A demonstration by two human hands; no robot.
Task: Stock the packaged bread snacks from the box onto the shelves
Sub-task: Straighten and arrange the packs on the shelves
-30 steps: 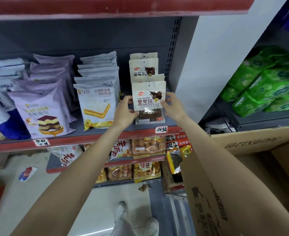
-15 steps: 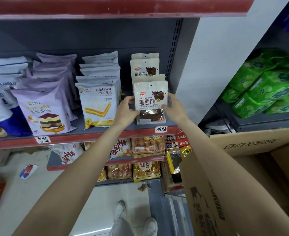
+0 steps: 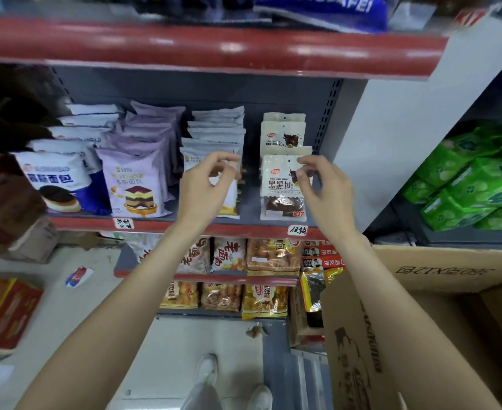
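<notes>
A white packet of dark bread (image 3: 282, 187) stands upright at the front right of the grey shelf (image 3: 249, 208), with more of the same packets (image 3: 282, 134) lined up behind it. My left hand (image 3: 207, 184) hovers in front of the yellow-and-white toast packets, fingers loosely curled and holding nothing. My right hand (image 3: 322, 190) is just right of the front packet, with its fingertips close to the packet's top corner and nothing in its grasp. The open cardboard box (image 3: 439, 270) sits at the lower right.
Purple cake packets (image 3: 134, 184) and blue-and-white bread packets (image 3: 57, 179) fill the shelf's left part. Lower shelves hold orange snack bags (image 3: 229, 255). Green packs (image 3: 474, 184) sit on the right-hand rack. A red-edged shelf (image 3: 214, 51) hangs overhead. Red cartons (image 3: 4, 312) lie on the floor at the left.
Both hands have let go of the front dark bread packet and pulled back from it; the packet now stands on the shelf by itself. The view has tilted upward.
</notes>
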